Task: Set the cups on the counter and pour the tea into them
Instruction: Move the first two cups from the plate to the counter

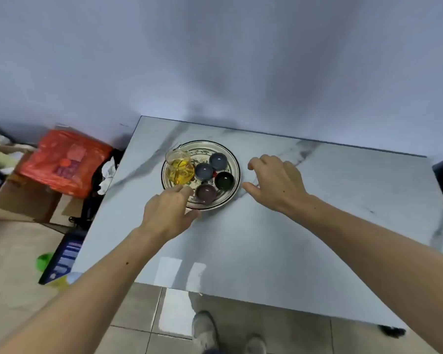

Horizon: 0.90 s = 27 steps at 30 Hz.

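Observation:
A round patterned tray (232, 155) sits on the marble counter (266, 241) towards its back left. On the tray stand a glass pitcher (180, 170) of yellow tea at the left and several small cups: two blue-grey (218, 159) (204, 172), one dark (224, 180), one purple (206, 193). My left hand (168, 214) grips the tray's near-left rim, fingers over the edge and thumb along it. My right hand (275, 183) hovers just right of the tray, fingers spread, holding nothing.
The counter backs onto a pale wall. Left of it, on the floor, are a red plastic bag (64, 164) on a cardboard box (23, 198), a blue box (64, 254) and a green object (44, 260). My shoes (205, 330) show below the front edge.

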Tool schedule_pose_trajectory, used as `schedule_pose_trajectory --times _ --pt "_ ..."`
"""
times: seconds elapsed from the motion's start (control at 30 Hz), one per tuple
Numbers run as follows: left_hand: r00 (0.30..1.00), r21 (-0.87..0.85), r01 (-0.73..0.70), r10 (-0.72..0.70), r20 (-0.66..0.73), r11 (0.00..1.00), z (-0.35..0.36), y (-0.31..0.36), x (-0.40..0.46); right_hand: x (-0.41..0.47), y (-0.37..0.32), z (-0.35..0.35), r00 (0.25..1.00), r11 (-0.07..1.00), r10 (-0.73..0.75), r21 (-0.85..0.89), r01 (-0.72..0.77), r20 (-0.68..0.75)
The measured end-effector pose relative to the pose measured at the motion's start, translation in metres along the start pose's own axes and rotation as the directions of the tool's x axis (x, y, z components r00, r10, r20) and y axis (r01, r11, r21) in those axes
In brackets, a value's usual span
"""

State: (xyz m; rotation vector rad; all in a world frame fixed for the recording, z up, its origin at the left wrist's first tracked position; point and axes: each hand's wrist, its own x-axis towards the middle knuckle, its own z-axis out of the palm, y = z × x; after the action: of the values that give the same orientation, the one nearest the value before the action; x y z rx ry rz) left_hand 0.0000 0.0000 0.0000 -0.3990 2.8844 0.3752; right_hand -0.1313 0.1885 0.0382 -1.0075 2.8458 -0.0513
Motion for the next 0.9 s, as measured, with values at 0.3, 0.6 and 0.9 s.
schedule_pose_trajectory --times 0.3,0.6,0.9 --pt "0.984 -0.129 0.181 -0.179 0.025 0.975 0.084 -0.027 0.070 0.078 0.010 0.109 0.999 0.998 -0.011 0.068 0.008 0.039" --pt "0.966 -0.129 0.255 -0.259 -0.010 0.958 0.129 -0.022 0.104 0.107 0.013 0.167 0.992 0.985 -0.081 0.158 0.065 0.101" --pt "0.948 -0.177 0.301 -0.314 -0.052 0.937 0.138 -0.018 0.113 0.121 0.012 0.181 0.993 0.987 -0.084 0.143 0.072 0.084"
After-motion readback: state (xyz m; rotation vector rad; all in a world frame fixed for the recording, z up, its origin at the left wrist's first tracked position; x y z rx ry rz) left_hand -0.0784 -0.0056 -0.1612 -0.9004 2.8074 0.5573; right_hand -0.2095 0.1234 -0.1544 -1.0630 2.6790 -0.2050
